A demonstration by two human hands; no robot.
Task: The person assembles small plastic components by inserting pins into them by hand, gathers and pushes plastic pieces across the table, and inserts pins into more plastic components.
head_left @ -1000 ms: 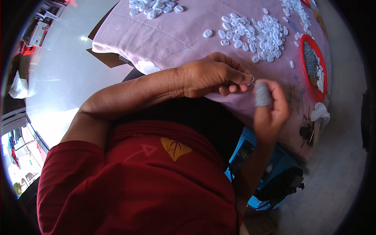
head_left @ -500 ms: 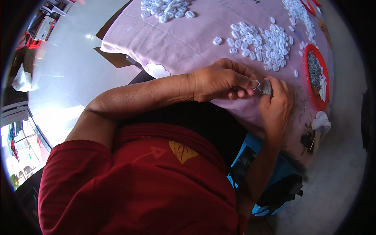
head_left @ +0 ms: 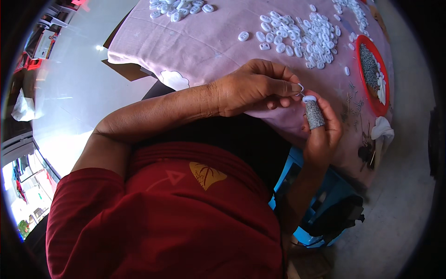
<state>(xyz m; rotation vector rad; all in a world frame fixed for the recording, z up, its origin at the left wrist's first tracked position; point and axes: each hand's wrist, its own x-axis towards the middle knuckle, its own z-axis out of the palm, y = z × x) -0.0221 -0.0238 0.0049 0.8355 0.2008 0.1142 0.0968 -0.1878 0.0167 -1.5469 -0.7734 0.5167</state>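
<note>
My left hand [head_left: 253, 90] pinches a small white hook [head_left: 300, 87] between thumb and fingertips. A thin shank runs from the hook down to a white oval plastic piece [head_left: 309, 98]. My right hand [head_left: 327, 128] grips that oval piece between its fingertips. A speckled grey finger sleeve [head_left: 314, 115] covers my right thumb. Both hands meet just over the table's near edge. Whether the shank has entered the oval piece is too small to tell.
A pink cloth [head_left: 204, 42] covers the table. White oval pieces lie in a pile [head_left: 309, 39] beyond my hands, with another pile [head_left: 179, 7] farther left. At right, a red tray [head_left: 385, 104] holds grey metal screws and white pieces. A white-wrapped tool [head_left: 382, 132] lies nearer.
My right hand has turned, so the grey sleeve and the white oval piece now show. The left hand still pinches the hook. The whole view has shifted slightly.
</note>
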